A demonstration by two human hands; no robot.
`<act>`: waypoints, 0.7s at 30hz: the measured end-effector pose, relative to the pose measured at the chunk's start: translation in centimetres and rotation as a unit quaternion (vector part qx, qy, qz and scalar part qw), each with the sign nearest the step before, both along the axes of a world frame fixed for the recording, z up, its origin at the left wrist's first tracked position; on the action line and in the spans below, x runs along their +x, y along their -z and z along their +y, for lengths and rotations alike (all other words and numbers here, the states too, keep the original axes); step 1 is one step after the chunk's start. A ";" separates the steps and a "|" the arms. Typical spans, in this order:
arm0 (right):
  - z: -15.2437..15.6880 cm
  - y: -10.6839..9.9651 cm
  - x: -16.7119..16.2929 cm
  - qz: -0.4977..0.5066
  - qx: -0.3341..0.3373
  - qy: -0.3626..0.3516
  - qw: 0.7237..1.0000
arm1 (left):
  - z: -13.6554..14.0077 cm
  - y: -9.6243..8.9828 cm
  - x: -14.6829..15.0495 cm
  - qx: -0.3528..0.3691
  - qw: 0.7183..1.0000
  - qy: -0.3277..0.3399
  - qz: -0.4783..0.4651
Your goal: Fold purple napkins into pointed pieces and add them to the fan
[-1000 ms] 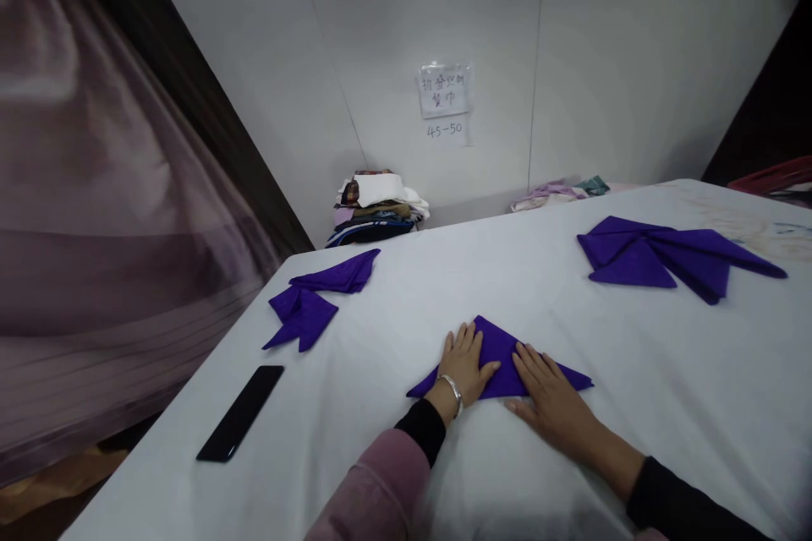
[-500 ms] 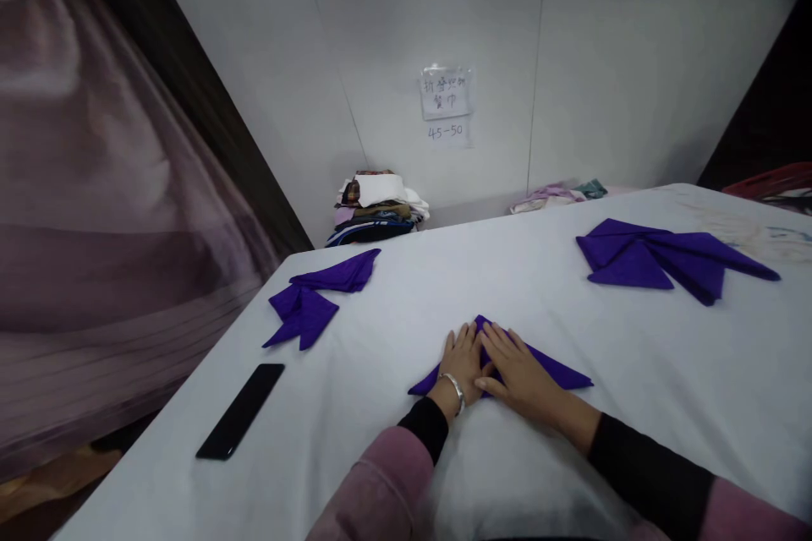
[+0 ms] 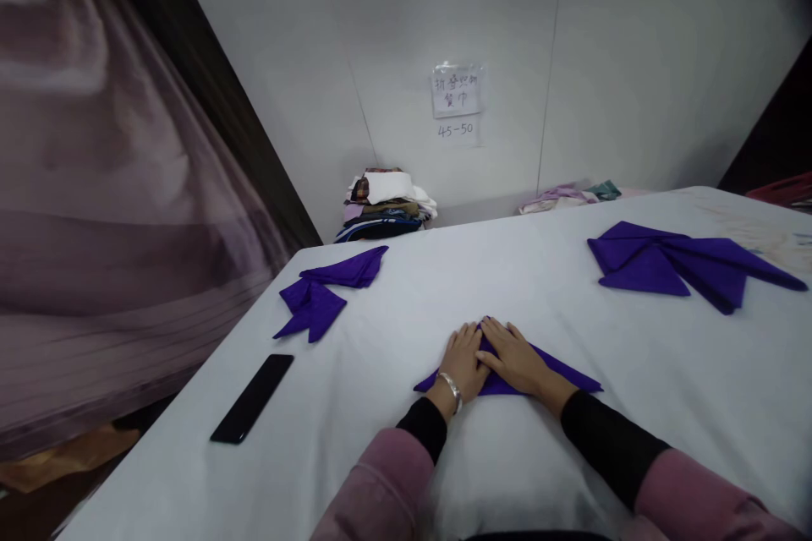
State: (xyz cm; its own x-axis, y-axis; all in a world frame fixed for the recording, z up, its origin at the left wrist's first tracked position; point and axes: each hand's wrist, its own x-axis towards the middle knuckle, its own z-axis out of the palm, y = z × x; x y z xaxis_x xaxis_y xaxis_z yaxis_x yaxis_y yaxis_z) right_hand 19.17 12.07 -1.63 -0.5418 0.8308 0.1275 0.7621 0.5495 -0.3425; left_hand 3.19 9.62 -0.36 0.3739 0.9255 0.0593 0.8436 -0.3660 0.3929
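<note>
A purple cloth napkin (image 3: pixel 567 373), folded into a wide triangle, lies on the white-covered table (image 3: pixel 482 465) with its peak pointing away from me. My left hand (image 3: pixel 462 361) rests flat on its left half, fingers stretched toward the peak; a silver bracelet circles that wrist. On the right half lies my right hand (image 3: pixel 515 357), also flat with fingers extended. The two hands meet near the middle and cover much of the cloth. Neither hand grips anything.
Folded purple napkins lie at left (image 3: pixel 314 304) and at right (image 3: pixel 672 262). A black phone (image 3: pixel 252 399) is on the left side of the table. Behind stand stacked clothes (image 3: pixel 386 207), more cloth (image 3: pixel 562 197) and a wall with a paper sign (image 3: pixel 457 91). A pinkish curtain (image 3: pixel 114 211) hangs left.
My right hand has shifted slightly toward the peak of the napkin, its forearm drawn in. The left hand stays on the cloth. The whole view has turned a little to the left.
</note>
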 end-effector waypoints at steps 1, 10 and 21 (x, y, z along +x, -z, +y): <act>-0.1 0.0 0.0 -0.004 0.005 0.001 1.000 | -0.3 0.0 -0.8 0.004 1.000 -0.017 0.001; -0.3 -0.1 0.0 -0.026 0.015 0.009 1.000 | -6.5 1.6 -10.1 0.081 0.975 -0.202 -0.044; 0.0 0.9 0.1 -0.045 0.030 0.014 0.998 | -7.3 -0.5 -8.7 -0.014 0.962 -0.248 -0.111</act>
State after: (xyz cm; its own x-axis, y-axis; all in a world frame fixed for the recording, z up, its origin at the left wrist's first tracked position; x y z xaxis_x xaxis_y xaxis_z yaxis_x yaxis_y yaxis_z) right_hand 19.28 12.08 -2.54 -0.5293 0.8385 0.1293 0.8039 0.5444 -0.2396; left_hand -5.55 2.32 0.14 -0.1324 0.9894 0.0602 0.8063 0.0722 0.5871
